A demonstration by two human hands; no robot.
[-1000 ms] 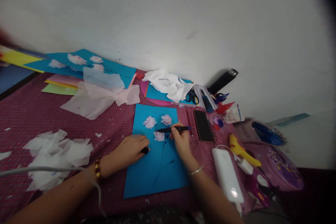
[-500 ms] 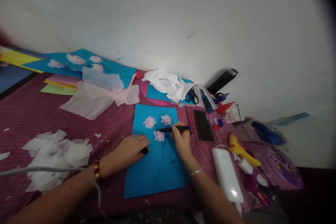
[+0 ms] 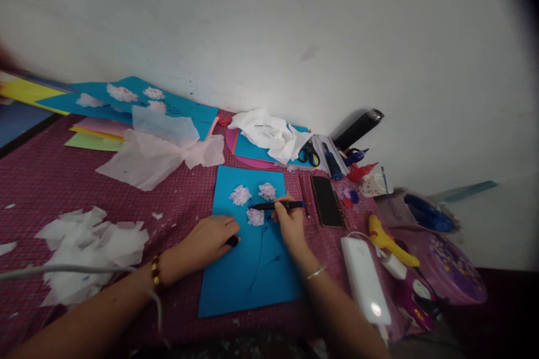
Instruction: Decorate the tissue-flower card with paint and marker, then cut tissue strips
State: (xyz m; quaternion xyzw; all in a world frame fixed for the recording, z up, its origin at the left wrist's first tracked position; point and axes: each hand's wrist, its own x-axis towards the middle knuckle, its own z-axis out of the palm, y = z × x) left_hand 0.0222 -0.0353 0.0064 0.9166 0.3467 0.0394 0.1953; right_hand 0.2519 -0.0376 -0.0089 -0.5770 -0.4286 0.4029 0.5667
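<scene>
A blue sheet of paper lies on the checked cloth, with three crumpled pale tissue flowers on its upper half. Dark thin stem lines run down below them. My right hand is closed round a dark marker, whose tip points left and rests between the flowers; I cannot make out whether it touches the paper. Over the left edge of the sheet rests my left hand, its fingers curled round a small black pen cap.
White tissue scraps lie at the left. Behind are sheer tissue, more blue sheets with flowers and scissors. To the right are a phone, a white power bank and a yellow-handled tool. A grey cable crosses my left forearm.
The marker and my right hand have shifted very slightly left, the tip staying among the flowers. My left hand holds its place on the sheet.
</scene>
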